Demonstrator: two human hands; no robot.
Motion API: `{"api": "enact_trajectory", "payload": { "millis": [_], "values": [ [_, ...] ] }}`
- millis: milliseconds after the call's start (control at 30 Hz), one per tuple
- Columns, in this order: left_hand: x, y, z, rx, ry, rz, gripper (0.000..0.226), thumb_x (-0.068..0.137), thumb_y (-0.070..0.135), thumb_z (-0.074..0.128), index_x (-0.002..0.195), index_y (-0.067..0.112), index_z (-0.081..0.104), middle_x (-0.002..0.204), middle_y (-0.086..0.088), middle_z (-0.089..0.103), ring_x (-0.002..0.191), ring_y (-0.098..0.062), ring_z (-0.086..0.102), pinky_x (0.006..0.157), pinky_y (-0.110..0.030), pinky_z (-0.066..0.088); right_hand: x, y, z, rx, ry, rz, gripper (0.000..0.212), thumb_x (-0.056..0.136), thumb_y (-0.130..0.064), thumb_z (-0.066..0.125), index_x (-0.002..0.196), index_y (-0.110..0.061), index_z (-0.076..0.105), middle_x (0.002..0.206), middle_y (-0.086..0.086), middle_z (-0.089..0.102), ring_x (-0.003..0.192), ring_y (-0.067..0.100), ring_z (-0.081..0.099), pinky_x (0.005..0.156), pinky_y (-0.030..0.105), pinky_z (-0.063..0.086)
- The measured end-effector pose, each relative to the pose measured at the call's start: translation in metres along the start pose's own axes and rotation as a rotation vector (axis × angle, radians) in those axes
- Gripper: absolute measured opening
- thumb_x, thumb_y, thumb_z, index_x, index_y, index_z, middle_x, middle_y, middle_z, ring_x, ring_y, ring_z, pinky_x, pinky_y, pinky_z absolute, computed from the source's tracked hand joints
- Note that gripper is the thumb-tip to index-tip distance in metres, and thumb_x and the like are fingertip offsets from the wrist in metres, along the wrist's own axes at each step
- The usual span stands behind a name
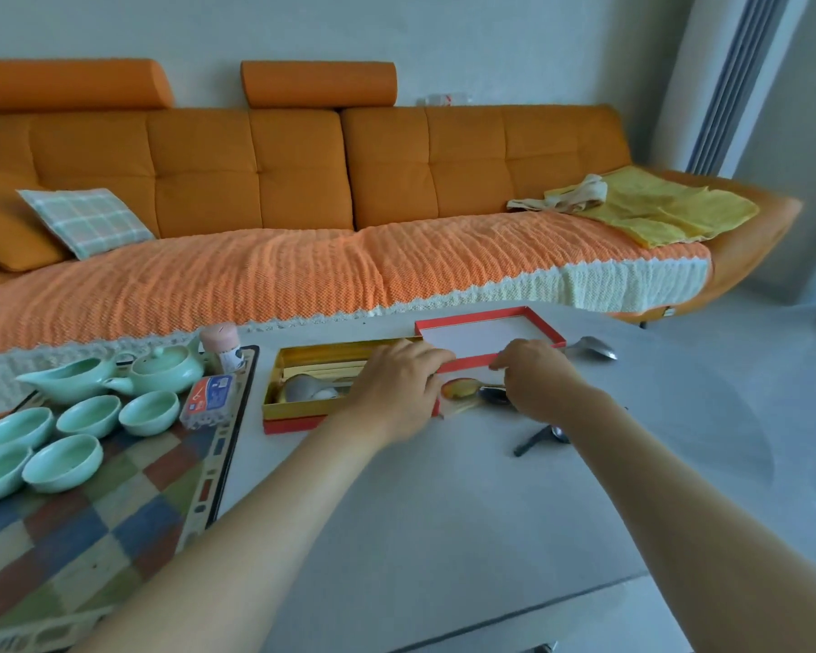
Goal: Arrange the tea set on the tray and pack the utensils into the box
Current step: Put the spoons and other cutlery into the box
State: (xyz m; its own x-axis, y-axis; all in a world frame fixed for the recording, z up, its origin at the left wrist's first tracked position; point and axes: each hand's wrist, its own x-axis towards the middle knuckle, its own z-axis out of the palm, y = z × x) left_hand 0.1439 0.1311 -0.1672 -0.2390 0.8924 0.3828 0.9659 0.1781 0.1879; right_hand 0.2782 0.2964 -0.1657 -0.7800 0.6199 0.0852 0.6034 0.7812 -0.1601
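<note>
A red box (293, 424) with a gold lining lies in the middle of the table, with a grey spoon (302, 387) inside it. My left hand (396, 388) lies palm down over the box's right end and grips it. The red lid (486, 332), white inside, lies just behind my hands. My right hand (533, 374) pinches the handle of a shiny spoon (460, 387), next to a dark spoon (493, 395). On the checkered tray (114, 525) at the left stand a green teapot (166, 367), a pitcher (71, 379) and several green cups (62, 461).
Another steel spoon (590, 347) lies right of the lid, and a black-handled utensil (538, 439) lies under my right forearm. A pink-capped jar (222, 348) and a small packet (208, 400) sit at the tray's far right. An orange sofa (302, 181) runs behind the table.
</note>
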Motion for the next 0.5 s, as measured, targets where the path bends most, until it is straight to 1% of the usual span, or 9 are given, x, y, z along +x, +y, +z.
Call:
{"api": "enact_trajectory", "payload": {
  "millis": [100, 167, 233, 300, 333, 400, 500],
  "values": [
    [0.022, 0.015, 0.008, 0.009, -0.044, -0.030, 0.040, 0.102, 0.016, 0.038, 0.140, 0.021, 0.052, 0.140, 0.003, 0.056, 0.129, -0.019, 0.047, 0.108, -0.036, 0.036, -0.006, 0.019, 0.003, 0.034, -0.052, -0.027, 0.052, 0.084, 0.007, 0.048, 0.112, -0.029, 0.072, 0.123, -0.005, 0.063, 0.105, 0.018, 0.060, 0.085, 0.030, 0.053],
    [0.035, 0.020, 0.017, 0.010, -0.116, -0.084, 0.045, 0.101, 0.010, 0.039, 0.141, 0.024, 0.051, 0.142, 0.002, 0.055, 0.130, -0.021, 0.048, 0.109, -0.038, 0.038, -0.008, 0.028, 0.003, 0.059, -0.049, -0.040, 0.049, 0.084, 0.006, 0.048, 0.101, -0.030, 0.076, 0.113, -0.005, 0.065, 0.097, 0.016, 0.059, 0.082, 0.030, 0.054],
    [0.044, 0.023, 0.028, 0.030, -0.198, -0.146, 0.052, 0.097, 0.003, 0.044, 0.139, 0.031, 0.053, 0.139, 0.006, 0.058, 0.129, -0.024, 0.050, 0.108, -0.041, 0.041, -0.011, 0.035, 0.001, 0.101, -0.037, -0.056, 0.044, 0.085, 0.004, 0.050, 0.092, -0.031, 0.076, 0.102, -0.008, 0.061, 0.089, 0.013, 0.056, 0.076, 0.026, 0.052],
    [0.050, 0.025, 0.036, 0.053, -0.268, -0.174, 0.053, 0.095, 0.002, 0.047, 0.134, 0.036, 0.056, 0.134, 0.009, 0.061, 0.126, -0.025, 0.051, 0.107, -0.040, 0.041, -0.013, 0.040, 0.001, 0.166, -0.031, -0.074, 0.038, 0.088, 0.002, 0.054, 0.088, -0.029, 0.076, 0.094, -0.010, 0.058, 0.083, 0.009, 0.054, 0.070, 0.021, 0.048],
    [0.052, 0.028, 0.038, 0.054, -0.285, -0.178, 0.048, 0.097, 0.005, 0.047, 0.132, 0.036, 0.058, 0.133, 0.009, 0.061, 0.126, -0.025, 0.051, 0.107, -0.039, 0.039, -0.014, 0.041, 0.001, 0.195, -0.026, -0.091, 0.036, 0.088, 0.001, 0.056, 0.087, -0.028, 0.076, 0.092, -0.011, 0.059, 0.080, 0.005, 0.053, 0.069, 0.019, 0.046],
    [0.056, 0.032, 0.040, 0.061, -0.287, -0.166, 0.033, 0.102, 0.020, 0.046, 0.126, 0.034, 0.064, 0.134, 0.007, 0.061, 0.125, -0.025, 0.051, 0.106, -0.038, 0.033, -0.014, 0.044, 0.001, 0.233, -0.021, -0.125, 0.034, 0.087, 0.000, 0.058, 0.082, -0.029, 0.074, 0.090, -0.013, 0.062, 0.076, 0.001, 0.052, 0.071, 0.017, 0.046],
    [0.061, 0.040, 0.041, 0.112, -0.285, -0.139, 0.022, 0.099, 0.038, 0.051, 0.108, 0.035, 0.072, 0.120, 0.007, 0.066, 0.111, -0.020, 0.057, 0.095, -0.037, 0.038, -0.012, 0.047, 0.001, 0.275, -0.041, -0.141, 0.034, 0.086, -0.003, 0.060, 0.074, -0.034, 0.068, 0.088, -0.016, 0.063, 0.079, 0.001, 0.055, 0.074, 0.017, 0.048]
  ]
}}
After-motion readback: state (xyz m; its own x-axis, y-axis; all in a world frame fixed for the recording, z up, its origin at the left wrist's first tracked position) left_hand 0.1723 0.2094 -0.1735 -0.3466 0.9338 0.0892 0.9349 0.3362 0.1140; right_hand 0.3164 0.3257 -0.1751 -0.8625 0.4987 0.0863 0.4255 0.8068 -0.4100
